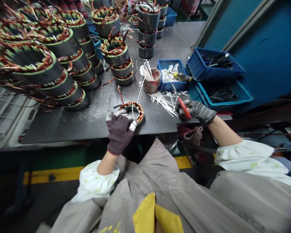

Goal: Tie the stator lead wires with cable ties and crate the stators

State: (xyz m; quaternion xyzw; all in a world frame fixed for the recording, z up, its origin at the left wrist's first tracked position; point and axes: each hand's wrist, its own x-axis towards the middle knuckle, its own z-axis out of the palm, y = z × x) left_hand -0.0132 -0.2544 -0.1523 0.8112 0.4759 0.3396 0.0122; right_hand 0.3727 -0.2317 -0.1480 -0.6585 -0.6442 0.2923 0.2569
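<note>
holding with the left hand [119, 132], gloved in dark purple knit with white-wrapped fingertips, a small ring wound with orange-brown copper wire [141, 113]. curling fingers and thumb in nearly all the way against its near-left edge, apparently resting it on the dark grey flat tabletop [97, 119], to the near left of a mottled red and grey round cup [152, 87]. running through the ring's opening, a slim white plastic strip [133, 111], rising toward the cup; cannot tell whether looped closed.

gripping with the right hand [198, 111], in a grey knitted glove, red-handled metal pliers [184, 106], to the near right of the cup. closing fingers round the handles; cannot tell how far apart the handles stand.

judging by space, to weigh most: ring directly at the left hand, well apart to the left of the pliers, with loose white cable ties [163, 102] between, just to the near right of the cup. lying opening-upward, with no clear long axis in the ring itself; pointing the pliers' long axis away from the body and slightly left, past the cup's right side rather than at the ring.
</note>
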